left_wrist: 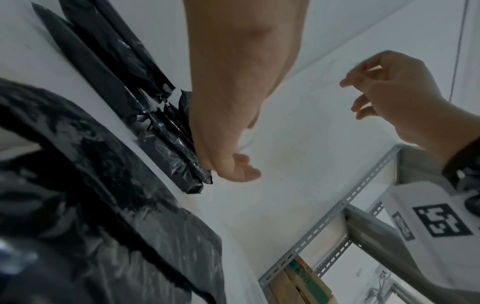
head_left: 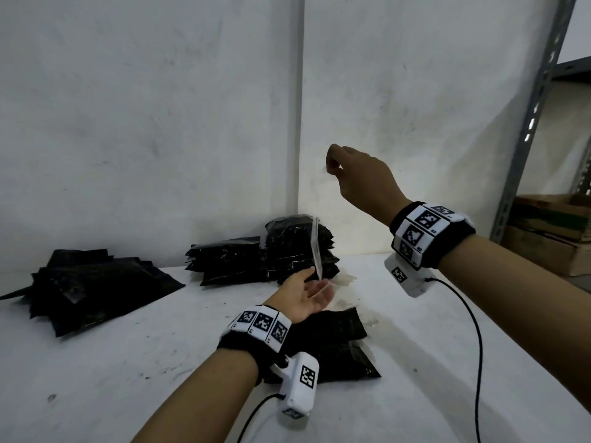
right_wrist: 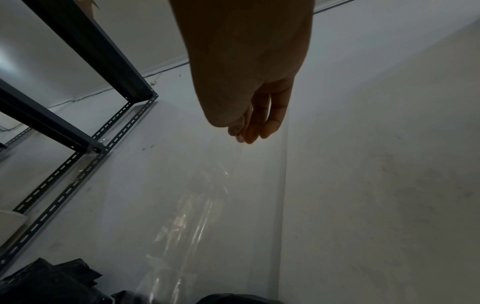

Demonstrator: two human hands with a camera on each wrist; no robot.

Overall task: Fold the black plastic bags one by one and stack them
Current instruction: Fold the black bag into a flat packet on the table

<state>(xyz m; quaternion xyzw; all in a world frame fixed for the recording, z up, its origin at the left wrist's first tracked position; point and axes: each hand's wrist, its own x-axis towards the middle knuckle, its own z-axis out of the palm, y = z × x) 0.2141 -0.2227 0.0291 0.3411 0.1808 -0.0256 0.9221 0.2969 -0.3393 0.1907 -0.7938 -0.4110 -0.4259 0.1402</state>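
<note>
White tabletop (head_left: 128, 362) against a scuffed white wall carries the work. At far left lies a loose heap of black bags (head_left: 92, 292); mid-table, a bundled pack (head_left: 265, 257); nearest me, folded bags (head_left: 335, 343) stacked under the left wrist. I judge most remain unfolded. Right hand (head_left: 361, 177), raised, pinches a clear wrapper (right_wrist: 187, 216) peeled upward. Left hand (head_left: 307, 290), fingers relaxed and straight, touches the pack.

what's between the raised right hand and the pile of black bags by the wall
A clear plastic film hangs from the right hand, which pinches its top, down to the pile of black bags. It shows best in the right wrist view, faintly in the head view.
</note>
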